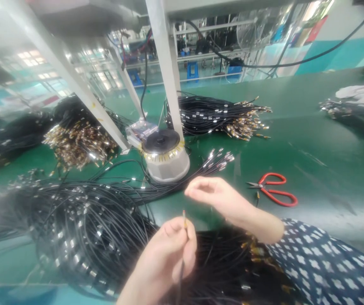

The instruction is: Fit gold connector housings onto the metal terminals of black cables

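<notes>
My left hand [169,250] pinches a thin black cable [180,281] close to its end, and the brass-coloured tip [185,220] points up past the thumb. Above and to the right, my right hand [212,192] has its fingers pressed together; whatever is between the fingertips, if anything, is too small to make out. Just beyond that hand stands a round white device [166,165] with a black disc on top and small yellowish pieces around its rim. Beneath both hands lies a dark bundle of cables [223,267] with brass-coloured ends.
Red-handled scissors [275,189] lie to the right on the green table [315,148]. A large coil of black cables [83,228] covers the left. More cable bundles [213,116] lie behind, beside white frame posts [166,63]. White gloves [362,95] rest at the far right.
</notes>
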{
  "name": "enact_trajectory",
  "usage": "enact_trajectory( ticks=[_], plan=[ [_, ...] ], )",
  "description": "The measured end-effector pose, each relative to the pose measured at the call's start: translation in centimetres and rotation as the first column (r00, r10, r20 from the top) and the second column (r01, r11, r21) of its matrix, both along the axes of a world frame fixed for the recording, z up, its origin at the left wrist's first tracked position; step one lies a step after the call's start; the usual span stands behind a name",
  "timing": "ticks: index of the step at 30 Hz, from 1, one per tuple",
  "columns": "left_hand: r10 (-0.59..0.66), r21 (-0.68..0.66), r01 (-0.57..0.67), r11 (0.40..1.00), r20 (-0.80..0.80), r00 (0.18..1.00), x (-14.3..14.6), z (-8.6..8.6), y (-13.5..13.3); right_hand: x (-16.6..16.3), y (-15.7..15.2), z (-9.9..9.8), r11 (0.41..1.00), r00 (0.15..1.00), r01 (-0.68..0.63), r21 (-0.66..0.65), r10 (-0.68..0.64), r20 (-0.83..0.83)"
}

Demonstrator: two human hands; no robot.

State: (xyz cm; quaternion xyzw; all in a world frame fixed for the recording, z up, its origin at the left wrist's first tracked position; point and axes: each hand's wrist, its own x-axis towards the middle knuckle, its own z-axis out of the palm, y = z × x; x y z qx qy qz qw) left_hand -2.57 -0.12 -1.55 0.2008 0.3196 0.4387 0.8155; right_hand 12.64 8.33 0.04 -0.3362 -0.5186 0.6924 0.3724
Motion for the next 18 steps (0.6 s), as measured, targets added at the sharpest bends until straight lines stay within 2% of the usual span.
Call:
enact_trajectory(
  ticks=[2, 4, 5, 7, 8, 9, 10, 11, 12, 13, 14, 15, 16, 18],
  plan=[
    [-0.056, 0.066, 0.065, 0.996, -0.136, 0.989, 0.4, 0.2, -0.1, 1.1, 0.3, -0.1, 0.992, 0.993, 0.121, -0.036, -0.12, 0.017],
    [-0.059, 0.163, 0.126, 0.979, -0.365, 0.929, 0.9, 0.1, -0.3, 2.5, 0.5, -0.1, 0.981, 0.981, 0.193, -0.029, -0.192, 0.04],
    [-0.011, 0.229, 0.148, 0.962, -0.507, 0.862, 1.1, -0.1, -0.5, 3.3, 0.6, -0.1, 0.975, 0.975, 0.22, -0.018, -0.219, 0.048],
    [0.168, 0.393, 0.235, 0.889, -0.757, 0.631, 1.4, -0.7, -0.9, 4.7, 0.6, 0.1, 0.964, 0.963, 0.265, 0.003, -0.265, 0.059],
    [0.283, 0.468, 0.33, 0.82, -0.832, 0.478, 1.5, -1.1, -1.1, 5.3, 0.6, 0.1, 0.959, 0.956, 0.285, 0.009, -0.285, 0.066],
    [0.368, 0.503, 0.471, 0.724, -0.86, 0.354, 1.6, -1.3, -1.2, 5.9, 0.5, 0.1, 0.954, 0.951, 0.299, 0.015, -0.3, 0.075],
    [0.418, 0.493, 0.619, 0.611, -0.865, 0.277, 1.5, -1.5, -1.2, 6.3, 0.4, 0.0, 0.952, 0.948, 0.306, 0.019, -0.306, 0.085],
    [0.442, 0.45, 0.74, 0.5, -0.867, 0.229, 1.5, -1.5, -1.0, 6.6, 0.3, -0.1, 0.952, 0.947, 0.305, 0.02, -0.306, 0.095],
    [0.46, 0.405, 0.81, 0.424, -0.867, 0.193, 1.3, -1.5, -0.5, 6.9, 0.2, -0.3, 0.952, 0.946, 0.305, 0.017, -0.306, 0.104],
    [0.434, 0.364, 0.85, 0.382, -0.882, 0.183, 1.1, -1.3, 0.2, 7.1, 0.0, -0.4, 0.952, 0.946, 0.305, 0.012, -0.305, 0.112],
    [0.444, 0.327, 0.844, 0.426, -0.888, 0.119, 0.9, -1.1, 1.3, 7.2, -0.1, -0.6, 0.952, 0.945, 0.307, 0.007, -0.306, 0.117],
    [0.512, 0.293, 0.825, 0.484, -0.859, 0.004, 0.6, -0.9, 2.6, 7.2, -0.3, -0.8, 0.951, 0.944, 0.309, 0.003, -0.307, 0.121],
    [0.557, 0.283, 0.808, 0.517, -0.828, -0.067, 0.5, -0.9, 4.0, 7.2, -0.4, -1.0, 0.951, 0.943, 0.31, -0.001, -0.308, 0.125],
    [0.607, 0.26, 0.799, 0.542, -0.779, -0.158, 0.5, -1.3, 7.0, 7.1, -0.8, -1.1, 0.953, 0.945, 0.303, -0.01, -0.299, 0.129]
  ],
)
